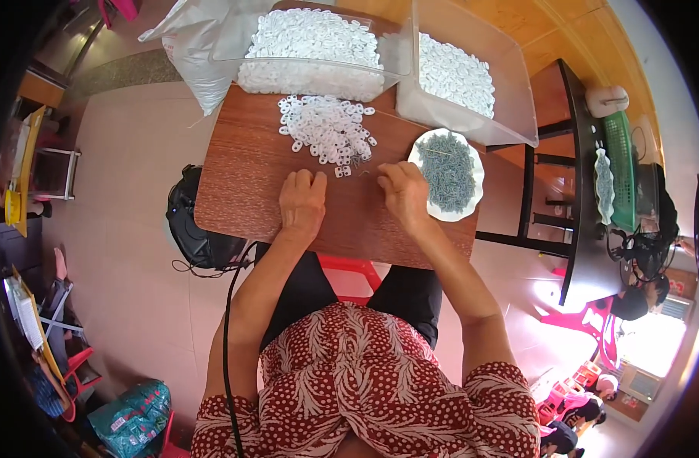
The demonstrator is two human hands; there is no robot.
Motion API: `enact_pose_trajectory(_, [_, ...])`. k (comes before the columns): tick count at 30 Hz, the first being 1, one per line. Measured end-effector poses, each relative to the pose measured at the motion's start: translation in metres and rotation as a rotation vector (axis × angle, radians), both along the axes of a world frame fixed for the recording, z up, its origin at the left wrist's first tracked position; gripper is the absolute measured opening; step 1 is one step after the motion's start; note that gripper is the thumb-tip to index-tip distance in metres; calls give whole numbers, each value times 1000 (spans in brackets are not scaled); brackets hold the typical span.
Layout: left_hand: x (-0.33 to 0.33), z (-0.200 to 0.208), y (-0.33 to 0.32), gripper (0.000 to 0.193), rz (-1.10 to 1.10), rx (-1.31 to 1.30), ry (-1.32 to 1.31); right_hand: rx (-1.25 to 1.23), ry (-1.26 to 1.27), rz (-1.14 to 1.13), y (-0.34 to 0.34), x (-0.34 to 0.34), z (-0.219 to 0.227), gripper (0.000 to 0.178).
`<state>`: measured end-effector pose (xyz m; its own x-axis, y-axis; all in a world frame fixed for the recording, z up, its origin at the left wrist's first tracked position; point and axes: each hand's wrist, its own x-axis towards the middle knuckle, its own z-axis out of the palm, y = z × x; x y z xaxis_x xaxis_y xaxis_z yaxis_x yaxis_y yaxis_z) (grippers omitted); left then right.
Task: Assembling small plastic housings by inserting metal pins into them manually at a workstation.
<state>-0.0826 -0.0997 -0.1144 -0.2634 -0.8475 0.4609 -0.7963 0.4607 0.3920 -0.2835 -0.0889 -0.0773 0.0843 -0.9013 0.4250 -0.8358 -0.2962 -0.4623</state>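
A loose heap of small white plastic pieces with holes [326,126] lies on the brown wooden tabletop [239,175]. Just below its near edge, my left hand [302,202] rests with the fingers curled down; whatever they may hold is hidden. Two white pieces [343,172] lie side by side between my hands, with a few grey bits close by. My right hand [405,189] has its fingers drawn together in a pinch, its contents too small to make out. Beside it, a white scalloped plate [478,172] carries many small grey screws or nails [449,179].
Behind the heap stand two clear plastic bins [395,61] [510,114] full of white pieces. A white sack [201,53] leans at the far left. A black bag [193,221] sits left of the table. To the right is a dark table [582,191] with a green basket [620,168].
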Motion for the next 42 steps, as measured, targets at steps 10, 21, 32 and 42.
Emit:
enact_pose_trajectory(10, [14,22,5,3,163,789,1049,-4,116,-9,-14,12,-35,15])
enact_pose_trajectory(21, [20,22,14,7,111,929,1371,76,30,-79,-11,12,-28,5])
enact_pose_trajectory(32, [27,19,18,9,151,973,1409,-30,0,78,-4,20,-27,20])
enact_pose_trajectory(42, [32,19,23,8,148,978,1440,7,106,93,-19,23,-23,12])
